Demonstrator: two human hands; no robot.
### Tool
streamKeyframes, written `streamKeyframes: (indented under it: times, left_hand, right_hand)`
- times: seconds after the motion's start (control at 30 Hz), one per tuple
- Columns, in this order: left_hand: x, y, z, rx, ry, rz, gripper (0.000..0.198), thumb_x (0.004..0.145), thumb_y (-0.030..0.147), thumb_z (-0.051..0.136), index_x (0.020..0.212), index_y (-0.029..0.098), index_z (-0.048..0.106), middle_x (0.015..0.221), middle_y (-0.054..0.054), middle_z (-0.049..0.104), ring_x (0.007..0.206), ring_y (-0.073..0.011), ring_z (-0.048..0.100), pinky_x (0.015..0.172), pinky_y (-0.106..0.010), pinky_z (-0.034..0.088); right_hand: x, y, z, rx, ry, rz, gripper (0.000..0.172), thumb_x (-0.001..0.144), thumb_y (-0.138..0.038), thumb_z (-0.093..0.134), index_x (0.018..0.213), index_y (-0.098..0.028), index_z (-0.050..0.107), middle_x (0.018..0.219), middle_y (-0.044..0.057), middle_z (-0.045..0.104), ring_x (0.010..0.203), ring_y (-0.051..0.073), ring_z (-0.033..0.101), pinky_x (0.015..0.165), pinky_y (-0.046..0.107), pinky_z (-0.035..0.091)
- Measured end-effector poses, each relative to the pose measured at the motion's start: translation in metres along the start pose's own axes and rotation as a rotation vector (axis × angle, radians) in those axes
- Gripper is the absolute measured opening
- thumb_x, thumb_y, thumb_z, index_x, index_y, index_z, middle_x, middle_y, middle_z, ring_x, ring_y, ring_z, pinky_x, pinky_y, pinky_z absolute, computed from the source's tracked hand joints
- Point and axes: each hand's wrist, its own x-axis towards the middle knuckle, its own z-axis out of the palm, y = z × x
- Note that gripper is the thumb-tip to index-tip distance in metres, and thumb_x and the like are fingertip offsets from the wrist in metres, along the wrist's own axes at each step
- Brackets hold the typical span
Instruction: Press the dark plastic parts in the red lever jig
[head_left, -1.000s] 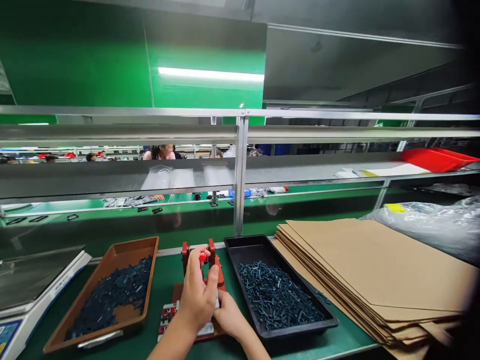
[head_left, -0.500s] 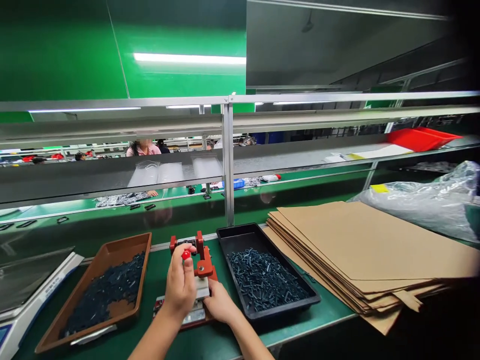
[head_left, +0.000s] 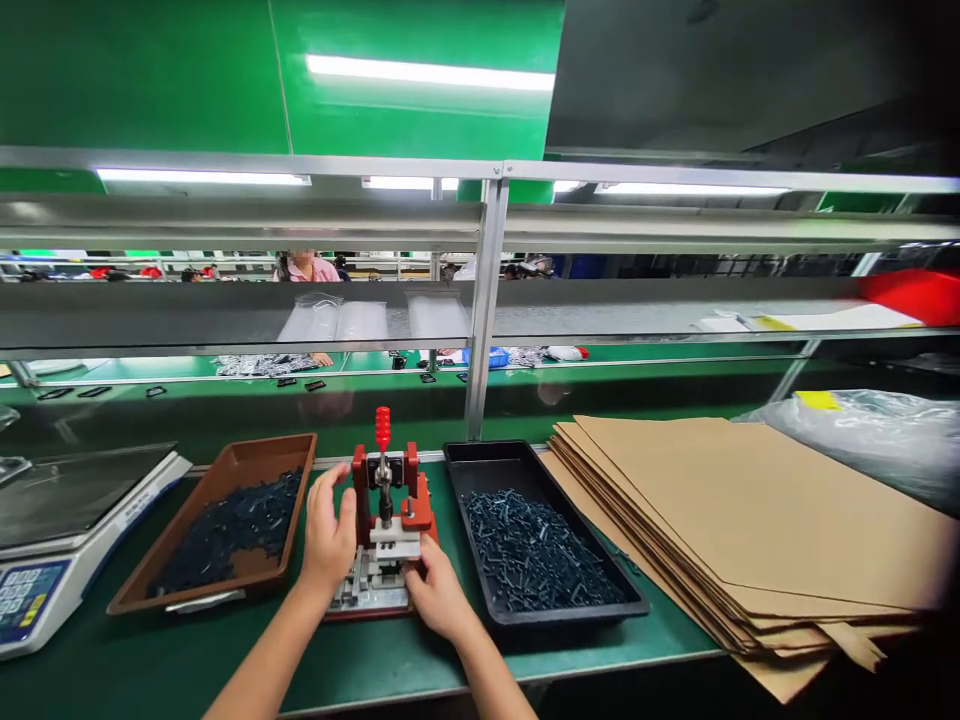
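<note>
Red and ribbed, the plastic lever handle [head_left: 383,428] of the red-and-silver metal hand press [head_left: 397,545] now stands upright and free; half a second ago it was tilted toward the person inside the left hand [head_left: 330,540]. That hand has let go and dropped to the press's left flank, so the stroke on the lever seems finished for the moment.

The press sits on the green counter [head_left: 360,670], between a brown rectangular plastic tray [head_left: 255,565] of small dark flat pieces [head_left: 232,530] and a black rectangular plastic tray [head_left: 491,465] of small dark slender pieces [head_left: 532,555].

The left grip is open and holds nothing visible: fingers point up, gently curled, thumb apart, just beside the red upright; whether the fingertips touch it cannot be told. The right hand [head_left: 441,595] has stayed low at the press's right front, forearm slanting in, thumb and fingers bent against the silver block; its grip is hidden, so I cannot tell whether it pinches a piece.
</note>
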Motion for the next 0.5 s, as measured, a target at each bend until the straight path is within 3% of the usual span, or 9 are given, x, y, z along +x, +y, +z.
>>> streamKeyframes:
  times: [0.07,0.13,0.2,0.27,0.37,0.5]
  left_hand:
    - [-0.032,-0.037,-0.008,0.133,-0.155,-0.045,0.047,0.091,0.041,0.053,0.13,0.017,0.058,0.132,-0.016,0.063,0.126,-0.0292,0.058,0.111,-0.048,0.043]
    - [-0.051,-0.061,-0.013,0.232,-0.405,-0.114,0.048,0.085,0.038,0.058,0.129,0.017,0.061,0.133,-0.015,0.065,0.127,-0.0301,0.059,0.111,-0.047,0.043]
    - [-0.055,-0.07,-0.015,0.282,-0.598,-0.196,0.043,0.088,0.036,0.054,0.126,0.02,0.065,0.132,-0.013,0.068,0.125,-0.0295,0.061,0.11,-0.044,0.044]
    - [-0.051,-0.071,-0.015,0.252,-0.678,-0.262,0.039,0.092,0.034,0.047,0.122,0.023,0.068,0.128,-0.011,0.071,0.121,-0.0287,0.065,0.106,-0.042,0.046]
    - [-0.044,-0.07,-0.016,0.064,-0.673,-0.315,0.035,0.091,0.037,0.051,0.116,0.026,0.072,0.124,-0.009,0.073,0.117,-0.0286,0.068,0.102,-0.04,0.049]
    - [-0.051,-0.079,-0.017,-0.369,-0.384,-0.512,0.047,0.089,0.057,0.051,0.11,0.02,0.07,0.11,-0.013,0.078,0.105,-0.029,0.073,0.097,-0.043,0.053]
  right_hand:
    - [-0.001,-0.002,0.0,0.015,-0.017,-0.055,0.04,0.086,-0.009,0.049,0.115,-0.023,0.072,0.124,0.008,0.067,0.122,0.023,0.06,0.108,0.04,0.046]
    - [-0.002,-0.003,0.002,-0.012,-0.028,-0.041,0.039,0.085,-0.01,0.053,0.115,-0.023,0.073,0.129,0.009,0.065,0.126,0.024,0.057,0.111,0.043,0.043]
    - [-0.002,-0.003,0.006,-0.068,-0.043,0.011,0.04,0.081,-0.011,0.058,0.116,-0.023,0.073,0.131,0.009,0.064,0.126,0.026,0.058,0.113,0.045,0.042]
    - [-0.002,-0.003,0.009,-0.12,-0.052,0.062,0.041,0.078,-0.012,0.06,0.115,-0.023,0.074,0.128,0.01,0.065,0.124,0.026,0.06,0.112,0.045,0.043]
    - [-0.002,-0.001,0.012,-0.147,-0.047,0.099,0.036,0.078,-0.015,0.059,0.109,-0.022,0.076,0.123,0.01,0.069,0.121,0.027,0.062,0.11,0.043,0.045]
    - [0.002,0.01,0.016,-0.067,-0.037,0.158,0.037,0.077,-0.019,0.059,0.111,-0.02,0.074,0.118,0.01,0.073,0.114,0.028,0.067,0.106,0.044,0.049]
